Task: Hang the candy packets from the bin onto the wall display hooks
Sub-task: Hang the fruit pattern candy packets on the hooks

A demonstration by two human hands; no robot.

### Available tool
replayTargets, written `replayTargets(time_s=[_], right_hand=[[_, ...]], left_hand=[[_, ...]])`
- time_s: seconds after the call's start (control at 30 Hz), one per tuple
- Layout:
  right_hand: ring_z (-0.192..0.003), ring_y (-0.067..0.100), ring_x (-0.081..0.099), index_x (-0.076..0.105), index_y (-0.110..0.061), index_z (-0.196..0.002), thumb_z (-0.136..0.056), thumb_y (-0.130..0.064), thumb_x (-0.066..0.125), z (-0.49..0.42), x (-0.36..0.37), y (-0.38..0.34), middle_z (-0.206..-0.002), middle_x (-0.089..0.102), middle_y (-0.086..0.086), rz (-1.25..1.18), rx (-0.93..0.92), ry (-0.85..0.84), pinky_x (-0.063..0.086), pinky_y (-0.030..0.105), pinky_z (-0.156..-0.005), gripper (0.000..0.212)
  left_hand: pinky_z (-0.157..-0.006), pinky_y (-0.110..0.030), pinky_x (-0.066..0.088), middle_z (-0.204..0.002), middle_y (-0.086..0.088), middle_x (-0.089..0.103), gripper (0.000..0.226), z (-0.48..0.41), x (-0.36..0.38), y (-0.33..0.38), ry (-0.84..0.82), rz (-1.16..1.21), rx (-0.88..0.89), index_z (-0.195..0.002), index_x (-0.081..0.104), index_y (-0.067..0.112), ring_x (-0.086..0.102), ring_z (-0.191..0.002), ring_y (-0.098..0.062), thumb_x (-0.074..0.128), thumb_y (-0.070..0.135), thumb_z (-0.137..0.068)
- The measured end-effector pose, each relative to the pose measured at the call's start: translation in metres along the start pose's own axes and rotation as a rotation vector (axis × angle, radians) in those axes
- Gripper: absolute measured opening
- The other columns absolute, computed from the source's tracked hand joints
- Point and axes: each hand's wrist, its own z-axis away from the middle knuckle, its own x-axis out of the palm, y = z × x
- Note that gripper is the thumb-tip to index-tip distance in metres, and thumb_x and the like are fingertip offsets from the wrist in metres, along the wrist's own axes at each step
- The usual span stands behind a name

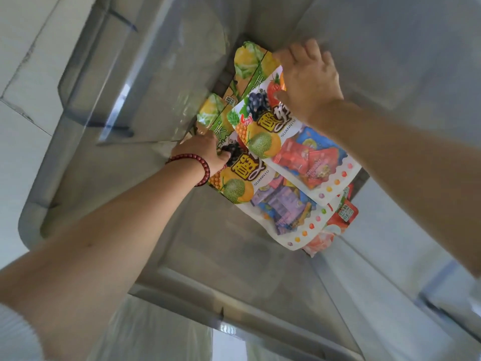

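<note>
both hands are working apart, deep in the translucent grey plastic bin (130, 178) — left hand (205, 152) gripping a white fruit-printed candy packet (250, 183), right hand (309, 82) pinching the overlapping twin packet (299, 142) — so hanging is barely starting, with green-and-yellow packets (250, 61) lying underneath and no hooks showing.

A pale grey tiled floor (23, 27) is seen at the upper left, crossed by a dark grout joint (26, 57) that is run diagonally. Large plain tiles are laid on either side of the joint, and a second, fainter joint (26, 117) is met at its lower end. Far below and to the right of the joint, a bright white patch (229, 345) is shown under soft, even light.
</note>
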Motion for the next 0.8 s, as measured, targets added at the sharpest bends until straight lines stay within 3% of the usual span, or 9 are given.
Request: replayTargets(time_s=[0.13,0.27,0.37,0.5,0.67,0.8], right_hand=[[-0.137,0.034,0.021,0.036,-0.014,-0.14,-0.093,-0.025,0.055,-0.001,0.01,-0.008,-0.146,0.033,0.012,0.195,-0.079,-0.082,0.016,0.051,-0.112,0.052],[-0.127,0.038,0.033,0.058,-0.017,-0.12,-0.088,-0.016,0.061,0.0,0.006,-0.002,-0.13,0.046,0.013,0.194,-0.051,0.042,0.026,0.047,-0.104,0.032],[-0.119,0.033,0.039,0.066,-0.018,-0.109,-0.087,-0.013,0.062,0.004,-0.002,0.005,-0.116,0.058,0.008,0.077,-0.007,0.101,0.027,0.041,-0.097,0.024],[-0.115,0.031,0.039,0.067,-0.023,-0.115,-0.092,-0.018,0.057,0.02,-0.014,0.012,-0.112,0.062,0.005,0.051,-0.003,0.077,0.026,0.04,-0.095,0.026],[-0.115,0.029,0.041,0.067,-0.018,-0.108,-0.093,-0.035,0.049,0.057,-0.044,0.023,-0.113,0.061,0.007,-0.025,0.063,0.072,0.023,0.04,-0.094,0.028],[-0.103,0.028,0.053,0.059,-0.015,-0.105,-0.093,-0.03,0.048,0.097,-0.075,0.034,-0.106,0.066,0.009,-0.134,0.154,0.083,0.024,0.038,-0.092,0.022]], left_hand=[[-0.066,-0.034,0.051,-0.092,-0.005,0.057,0.049,-0.005,0.007,0.009,-0.012,0.061,0.003,-0.127,0.043,0.013,0.061,-0.082,-0.025,0.043,0.049,-0.093],[-0.078,-0.037,0.053,-0.117,-0.007,0.059,0.043,-0.009,0.006,0.012,0.074,0.288,-0.037,-0.121,0.051,0.017,0.062,-0.093,-0.024,0.046,0.048,-0.092],[-0.068,-0.033,0.052,-0.104,-0.004,0.065,0.03,-0.005,0.0,0.011,0.144,0.311,0.015,-0.109,0.056,0.025,0.061,-0.076,-0.02,0.048,0.048,-0.092],[-0.062,-0.032,0.051,-0.085,-0.002,0.066,0.018,0.013,-0.014,0.013,0.166,0.302,0.031,-0.096,0.057,0.029,0.056,-0.061,-0.018,0.052,0.045,-0.091],[-0.065,-0.032,0.051,-0.088,-0.001,0.067,0.016,0.052,-0.037,0.031,0.202,0.28,0.059,-0.098,0.059,0.029,0.061,-0.075,-0.022,0.051,0.042,-0.092],[-0.063,-0.028,0.044,-0.087,0.011,0.064,0.013,0.093,-0.067,0.053,0.288,0.265,0.153,-0.094,0.057,0.033,0.058,-0.075,-0.017,0.05,0.044,-0.092]])
